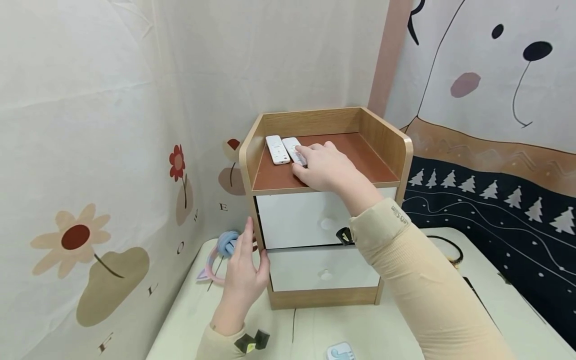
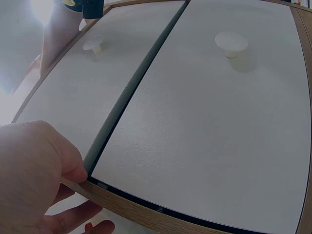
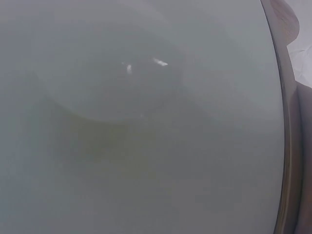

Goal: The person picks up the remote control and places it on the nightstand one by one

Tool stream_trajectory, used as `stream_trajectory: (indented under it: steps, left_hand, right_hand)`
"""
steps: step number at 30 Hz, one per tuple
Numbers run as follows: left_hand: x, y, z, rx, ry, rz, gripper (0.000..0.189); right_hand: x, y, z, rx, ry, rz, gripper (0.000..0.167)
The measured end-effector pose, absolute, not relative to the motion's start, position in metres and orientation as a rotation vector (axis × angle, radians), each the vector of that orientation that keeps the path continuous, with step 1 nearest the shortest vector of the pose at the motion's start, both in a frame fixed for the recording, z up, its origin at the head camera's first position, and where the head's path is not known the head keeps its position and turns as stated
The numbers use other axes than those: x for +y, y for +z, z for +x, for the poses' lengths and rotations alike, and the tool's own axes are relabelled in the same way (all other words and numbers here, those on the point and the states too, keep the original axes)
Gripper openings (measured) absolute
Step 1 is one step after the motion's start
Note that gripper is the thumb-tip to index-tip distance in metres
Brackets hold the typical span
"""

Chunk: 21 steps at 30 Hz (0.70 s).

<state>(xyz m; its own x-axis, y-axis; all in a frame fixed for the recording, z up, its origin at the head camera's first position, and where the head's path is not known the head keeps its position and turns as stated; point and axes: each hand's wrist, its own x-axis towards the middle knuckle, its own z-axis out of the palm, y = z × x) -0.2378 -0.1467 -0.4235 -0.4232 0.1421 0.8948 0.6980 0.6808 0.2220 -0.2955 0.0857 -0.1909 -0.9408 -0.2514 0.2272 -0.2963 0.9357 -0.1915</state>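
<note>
A small wooden cabinet with two white drawer fronts has a brown open top shelf. Two white remote controls lie side by side there, the left remote untouched. My right hand reaches over the front edge and holds the near end of the right remote between thumb and fingers, covering part of it. Down at the cabinet's left side, my left hand rests with fingers extended along the panel. In the left wrist view its thumb touches the front edge by the gap between the drawers.
Round knobs sit on the upper drawer and lower drawer. A pink headband with a blue knot lies left of the cabinet, a black hoop right. A small white case lies in front. Printed fabric walls stand close behind.
</note>
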Motion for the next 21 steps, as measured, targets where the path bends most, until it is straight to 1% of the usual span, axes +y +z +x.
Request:
stream_trajectory:
  steps: [5,12,16,21]
  left_hand:
    - [-0.148,-0.424,-0.237,-1.961,-0.733,-0.649,0.094]
    - [-0.148,-0.424,-0.238,-1.976,-0.731,-0.635,0.095]
    - [-0.148,-0.424,-0.238,-1.974,-0.732,-0.635,0.095]
    - [-0.148,-0.425,-0.237,-1.972,-0.729,-0.633,0.095]
  right_hand:
    - [0.088,-0.194,-0.291,-2.847,0.362,0.371,0.066]
    - [0.095,-0.2,-0.277,-2.733,0.443,0.344,0.054]
    - [0.102,-0.207,-0.266,-2.643,0.476,0.373,0.051]
    - [0.112,-0.22,-0.252,-2.47,0.489,0.472,0.046]
